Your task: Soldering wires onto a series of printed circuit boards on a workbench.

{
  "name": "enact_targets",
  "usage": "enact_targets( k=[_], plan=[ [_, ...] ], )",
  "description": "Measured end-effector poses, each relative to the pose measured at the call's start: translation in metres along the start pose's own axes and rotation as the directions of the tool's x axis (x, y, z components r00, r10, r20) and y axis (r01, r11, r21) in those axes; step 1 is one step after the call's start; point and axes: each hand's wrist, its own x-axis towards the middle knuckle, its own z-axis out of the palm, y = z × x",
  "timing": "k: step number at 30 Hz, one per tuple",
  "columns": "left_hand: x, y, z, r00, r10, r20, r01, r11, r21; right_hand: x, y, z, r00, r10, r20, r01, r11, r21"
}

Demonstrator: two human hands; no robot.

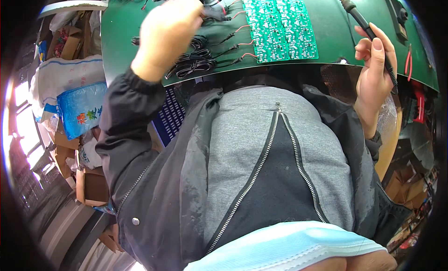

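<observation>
Left of the circuit boards (281, 27), the blurred left hand (169, 31) was curled, its hold unclear; black cables (198, 56) lay just beside it, wired to the boards. Right of the boards, the right hand (374, 77) was wrapped around a soldering iron (357, 17).

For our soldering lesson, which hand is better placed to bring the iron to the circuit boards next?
Probably the right hand: its fingers hold the soldering iron; the left hand is over black cables.
</observation>
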Motion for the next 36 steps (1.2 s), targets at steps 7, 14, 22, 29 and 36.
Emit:
enact_targets(
  k=[7,14,22,29,36],
  plan=[
    [-0.029,0.009,-0.004,0.968,-0.249,0.018,0.244,0.931,-0.272,0.001,0.013,0.003,0.999,-0.005,0.034,0.004,1.0,0.029],
    [0.005,0.052,0.031,0.976,-0.218,-0.003,0.217,0.972,-0.095,-0.001,0.015,0.01,0.998,0.042,0.049,-0.046,0.996,0.071],
    [0.003,0.044,0.059,0.943,-0.329,-0.05,0.318,0.935,-0.157,-0.006,0.017,0.013,0.991,0.019,0.13,-0.02,1.0,0.003],
    [-0.002,0.035,0.051,0.919,-0.387,0.081,0.392,0.917,-0.067,-0.002,0.015,0.034,0.975,-0.082,0.208,0.079,0.997,0.024],
    [0.018,0.068,0.021,0.966,-0.25,0.06,0.24,0.796,-0.556,-0.003,0.015,0.078,0.909,-0.181,0.374,0.121,0.977,0.177]
  ],
)
